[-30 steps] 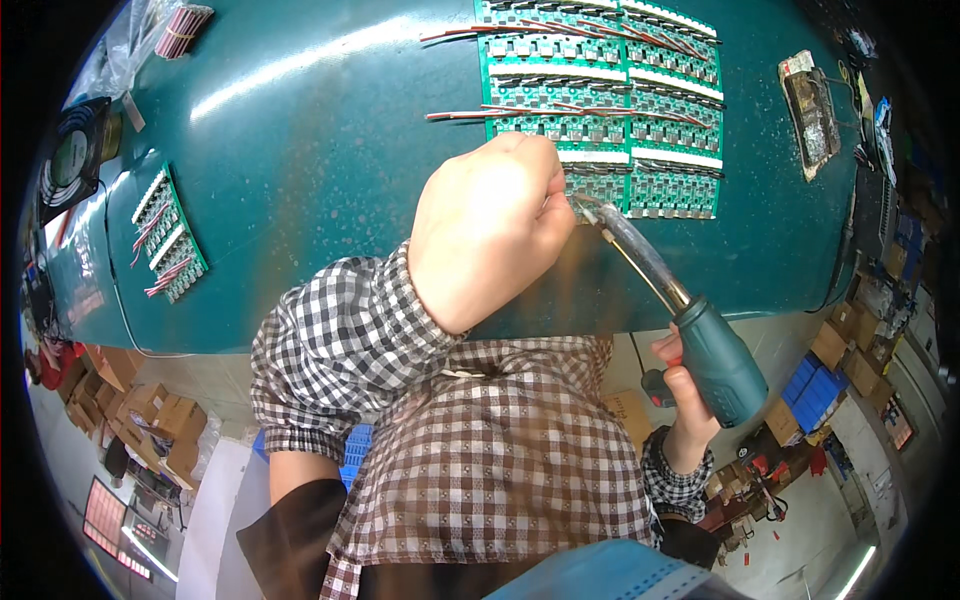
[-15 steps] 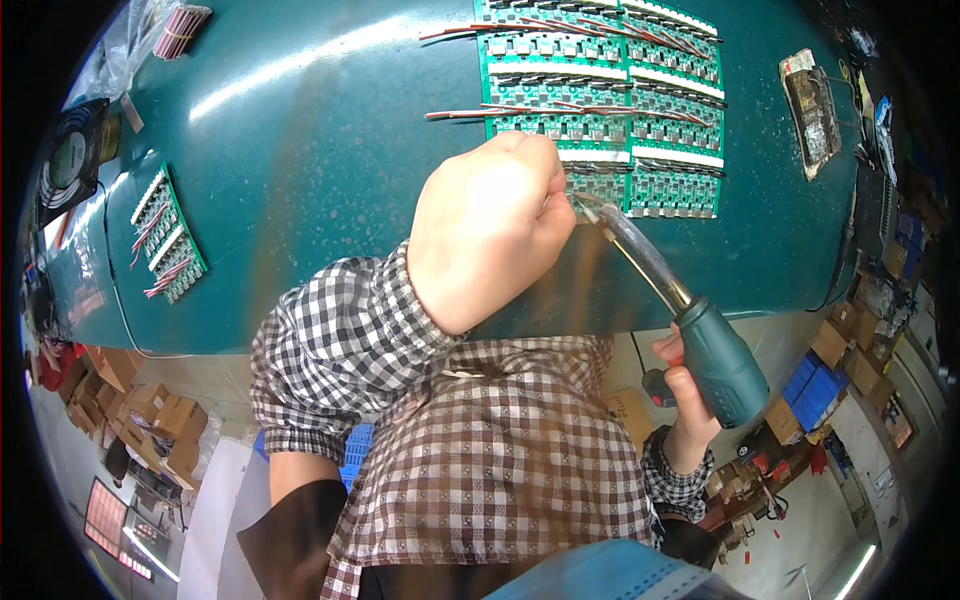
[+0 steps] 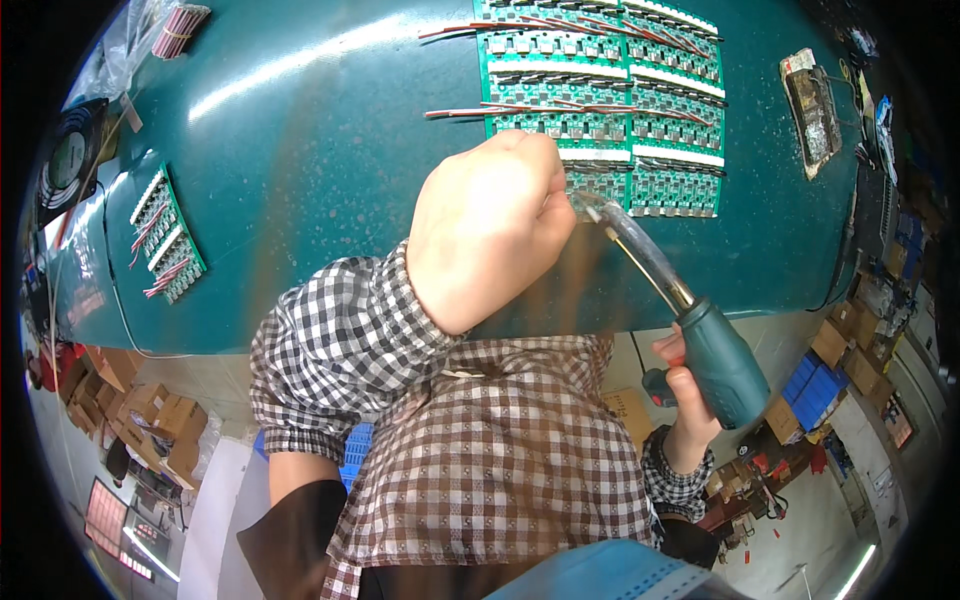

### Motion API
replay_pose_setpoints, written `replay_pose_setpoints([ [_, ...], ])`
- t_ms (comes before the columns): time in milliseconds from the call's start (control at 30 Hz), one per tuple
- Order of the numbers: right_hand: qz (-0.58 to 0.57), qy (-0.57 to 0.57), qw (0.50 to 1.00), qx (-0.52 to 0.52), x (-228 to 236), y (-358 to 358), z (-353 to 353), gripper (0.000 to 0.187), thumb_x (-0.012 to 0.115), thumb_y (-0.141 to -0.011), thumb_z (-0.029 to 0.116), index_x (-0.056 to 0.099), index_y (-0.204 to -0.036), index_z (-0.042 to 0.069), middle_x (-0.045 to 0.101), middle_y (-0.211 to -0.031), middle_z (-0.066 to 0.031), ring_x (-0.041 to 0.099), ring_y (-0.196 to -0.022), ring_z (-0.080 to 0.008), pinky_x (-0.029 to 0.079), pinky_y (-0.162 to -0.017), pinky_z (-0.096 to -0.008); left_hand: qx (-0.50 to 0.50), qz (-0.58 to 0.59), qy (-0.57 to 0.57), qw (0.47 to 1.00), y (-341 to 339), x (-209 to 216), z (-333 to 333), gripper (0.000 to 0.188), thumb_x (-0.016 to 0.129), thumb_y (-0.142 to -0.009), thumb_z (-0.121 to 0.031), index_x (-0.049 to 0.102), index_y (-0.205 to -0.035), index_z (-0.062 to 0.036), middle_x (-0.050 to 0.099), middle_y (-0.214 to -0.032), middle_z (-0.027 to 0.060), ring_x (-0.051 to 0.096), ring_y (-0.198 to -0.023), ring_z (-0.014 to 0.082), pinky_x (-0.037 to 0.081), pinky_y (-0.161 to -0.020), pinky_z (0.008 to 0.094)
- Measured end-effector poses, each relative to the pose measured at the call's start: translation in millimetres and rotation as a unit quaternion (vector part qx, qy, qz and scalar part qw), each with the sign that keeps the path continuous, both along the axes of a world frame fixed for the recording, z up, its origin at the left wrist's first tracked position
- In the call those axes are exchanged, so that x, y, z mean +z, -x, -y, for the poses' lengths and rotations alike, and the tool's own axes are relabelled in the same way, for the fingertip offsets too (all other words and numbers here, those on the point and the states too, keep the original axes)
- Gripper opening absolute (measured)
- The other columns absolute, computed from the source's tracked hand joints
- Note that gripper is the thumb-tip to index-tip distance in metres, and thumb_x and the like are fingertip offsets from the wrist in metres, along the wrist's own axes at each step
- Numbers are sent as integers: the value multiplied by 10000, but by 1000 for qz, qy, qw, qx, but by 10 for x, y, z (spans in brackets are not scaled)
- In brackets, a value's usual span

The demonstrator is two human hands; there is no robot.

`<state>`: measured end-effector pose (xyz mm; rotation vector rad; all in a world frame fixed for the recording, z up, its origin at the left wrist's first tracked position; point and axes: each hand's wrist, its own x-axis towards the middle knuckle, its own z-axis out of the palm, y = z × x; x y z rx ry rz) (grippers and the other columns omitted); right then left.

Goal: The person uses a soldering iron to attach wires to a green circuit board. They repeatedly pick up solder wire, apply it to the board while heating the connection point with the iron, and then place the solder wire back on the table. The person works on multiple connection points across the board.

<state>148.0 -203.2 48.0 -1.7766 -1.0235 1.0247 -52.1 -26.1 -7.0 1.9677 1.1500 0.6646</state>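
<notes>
Gripping a green-handled soldering iron, the person's right hand sits off the near right of the green circuit-board panel; fingers wrapped round the handle, thumb visible on the near side. Iron's shaft slants up-left, tip at the panel's near edge, just beside the left thumb. Can't tell if tip touches a board.

Left hand is over the panel's near left corner, hiding part of it. Fingers curled in, thumb pressed to index finger; can't tell what, if anything, is pinched.

Panel lies flat on the green workbench. Red and black wires run across its rows, some ends overhanging its left edge. Well left of panel: smaller circuit board with wires on it. Farther out, up-left: banded wire bundle. Right of panel: scorched metal block.
</notes>
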Motion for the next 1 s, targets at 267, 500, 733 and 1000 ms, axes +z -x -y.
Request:
replay_pose_setpoints([
  [267,7,19,1000,-12,48,-7,0,616,850,-698,254,552,-1123,-77,667,-832,-115,653,-771,-192,526,-724,-309,-1,-5,2,1000,-2,-1,1,85,621,-694,2,553,-717,-43,537,-655,78,559,-589,250,460,-547,345],
  [500,4,14,1000,-24,90,71,-53,466,705,-800,278,615,-1028,-118,623,-793,-136,626,-753,-266,499,-797,-413,4,-12,5,1000,0,23,2,80,620,-696,-3,556,-721,-44,539,-662,79,559,-592,250,461,-551,345],
  [733,-1,22,1000,-18,77,45,-31,455,697,-800,277,614,-1013,-116,614,-778,-122,614,-733,-252,496,-820,-426,-3,-30,-8,999,11,26,17,86,634,-706,-13,561,-730,-51,543,-672,72,556,-591,241,463,-553,342],
  [1000,-16,25,999,-23,87,57,-38,467,699,-802,274,602,-1025,-124,588,-740,-115,602,-707,-247,506,-778,-422,12,-12,-12,1000,-8,4,57,115,651,-697,-9,558,-740,-60,526,-660,52,539,-568,193,453,-525,314],
])
